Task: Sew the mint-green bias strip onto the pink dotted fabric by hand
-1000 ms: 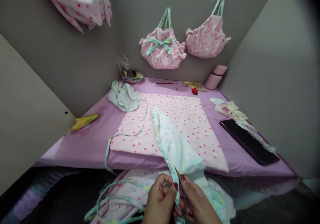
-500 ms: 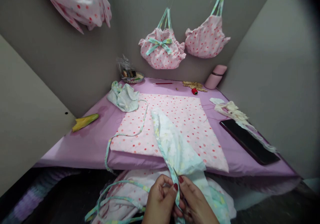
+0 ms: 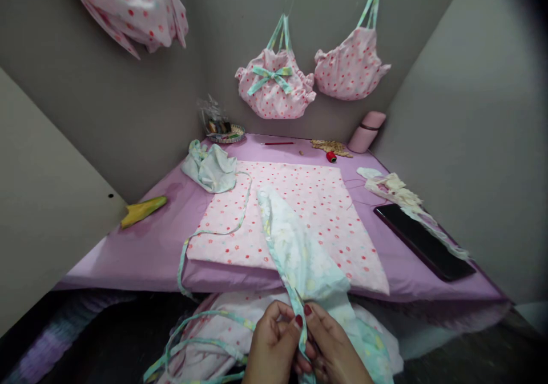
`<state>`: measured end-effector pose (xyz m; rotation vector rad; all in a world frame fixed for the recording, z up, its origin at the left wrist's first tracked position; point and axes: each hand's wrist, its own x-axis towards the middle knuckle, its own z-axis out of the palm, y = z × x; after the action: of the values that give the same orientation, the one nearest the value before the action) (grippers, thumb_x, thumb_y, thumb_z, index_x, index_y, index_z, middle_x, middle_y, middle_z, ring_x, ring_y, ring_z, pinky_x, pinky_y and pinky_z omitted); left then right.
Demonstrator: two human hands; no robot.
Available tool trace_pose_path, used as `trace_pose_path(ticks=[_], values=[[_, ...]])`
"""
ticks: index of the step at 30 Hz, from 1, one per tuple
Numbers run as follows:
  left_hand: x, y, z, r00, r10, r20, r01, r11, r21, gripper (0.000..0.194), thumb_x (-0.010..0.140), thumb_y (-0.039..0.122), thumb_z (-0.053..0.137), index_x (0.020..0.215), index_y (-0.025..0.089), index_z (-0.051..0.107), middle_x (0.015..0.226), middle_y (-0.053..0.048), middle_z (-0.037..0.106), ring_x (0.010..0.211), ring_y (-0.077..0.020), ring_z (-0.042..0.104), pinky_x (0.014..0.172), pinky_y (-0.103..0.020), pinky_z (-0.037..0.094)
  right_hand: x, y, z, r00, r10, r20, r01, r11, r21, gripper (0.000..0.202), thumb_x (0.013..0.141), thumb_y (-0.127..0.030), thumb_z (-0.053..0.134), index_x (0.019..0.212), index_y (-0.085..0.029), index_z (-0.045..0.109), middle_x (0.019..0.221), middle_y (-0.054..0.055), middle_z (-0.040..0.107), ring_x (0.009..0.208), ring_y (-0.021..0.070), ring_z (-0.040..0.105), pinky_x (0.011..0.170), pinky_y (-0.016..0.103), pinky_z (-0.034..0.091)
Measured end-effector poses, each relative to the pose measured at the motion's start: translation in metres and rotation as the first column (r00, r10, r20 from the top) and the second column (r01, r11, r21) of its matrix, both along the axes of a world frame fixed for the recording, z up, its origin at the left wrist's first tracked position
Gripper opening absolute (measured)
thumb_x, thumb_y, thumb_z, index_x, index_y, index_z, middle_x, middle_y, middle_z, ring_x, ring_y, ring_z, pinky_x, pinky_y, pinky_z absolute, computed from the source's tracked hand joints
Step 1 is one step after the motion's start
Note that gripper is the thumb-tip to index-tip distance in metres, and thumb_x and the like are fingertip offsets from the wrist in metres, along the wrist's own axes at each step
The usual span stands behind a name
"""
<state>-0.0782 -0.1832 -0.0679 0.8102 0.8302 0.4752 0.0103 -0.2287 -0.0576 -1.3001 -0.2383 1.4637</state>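
Note:
Mint floral fabric (image 3: 295, 241) runs from the pink dotted cloth (image 3: 240, 218) down over the table's front edge to my hands. My left hand (image 3: 278, 338) pinches the narrow folded strip (image 3: 298, 301) along its left edge. Close beside it, my right hand (image 3: 327, 338) has thumb and fingers closed on the same strip; the fingertips nearly touch. A thin dark line, perhaps a needle, shows by the strip between the hands, too small to be sure. Bunched pink cloth (image 3: 214, 344) and loose mint ties (image 3: 205, 315) lie below the edge.
On the purple-covered table (image 3: 141, 258) are a phone (image 3: 423, 241), a pink bottle (image 3: 367, 132), a red thread spool (image 3: 331, 157), a red pencil (image 3: 277, 143), a basket (image 3: 231, 134), crumpled mint cloth (image 3: 212, 167) and a yellow-green peel (image 3: 143, 210). Two dotted bags (image 3: 278, 96) hang behind.
The whole view has shifted slightly, with the scene a little further left. Both hands keep the same pinching grip on the strip.

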Motion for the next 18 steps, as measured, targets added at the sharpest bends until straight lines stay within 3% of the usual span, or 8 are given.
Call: trace_pose_path(ticks=[5, 12, 18], values=[[-0.0004, -0.0009, -0.0016, 1.000, -0.011, -0.009, 0.011, 1.000, 0.000, 0.048, 0.064, 0.063, 0.063, 0.074, 0.020, 0.044, 0.043, 0.005, 0.057, 0.030, -0.0079, 0.047, 0.035, -0.016, 0.029, 0.0001, -0.0007, -0.0056, 1.000, 0.004, -0.007, -0.004, 1.000, -0.004, 0.052, 0.062, -0.066, 0.064, 0.078, -0.019, 0.051, 0.036, -0.011, 0.038, 0.030, 0.0045, 0.041, 0.028, 0.007, 0.017], [-0.0009, -0.0013, -0.0032, 0.999, -0.038, 0.027, 0.038, 0.999, 0.005, 0.049, 0.064, 0.063, 0.063, 0.074, 0.020, 0.041, 0.044, 0.005, 0.059, 0.030, -0.0071, 0.047, 0.035, -0.015, 0.031, -0.0017, 0.0006, -0.0080, 1.000, -0.005, 0.029, 0.005, 1.000, 0.000, 0.052, 0.065, -0.068, 0.059, 0.080, -0.018, 0.050, 0.033, -0.012, 0.038, 0.025, 0.0035, 0.038, 0.029, 0.010, 0.026], [-0.0011, -0.0010, -0.0021, 1.000, -0.022, 0.013, 0.023, 1.000, -0.008, 0.049, 0.063, 0.063, 0.063, 0.073, 0.020, 0.042, 0.043, 0.005, 0.058, 0.029, -0.0060, 0.045, 0.035, -0.015, 0.031, -0.0015, 0.0002, -0.0079, 1.000, -0.001, 0.005, 0.001, 1.000, 0.011, 0.051, 0.064, -0.067, 0.061, 0.079, -0.019, 0.050, 0.034, -0.011, 0.039, 0.029, 0.0039, 0.040, 0.028, 0.008, 0.022]])
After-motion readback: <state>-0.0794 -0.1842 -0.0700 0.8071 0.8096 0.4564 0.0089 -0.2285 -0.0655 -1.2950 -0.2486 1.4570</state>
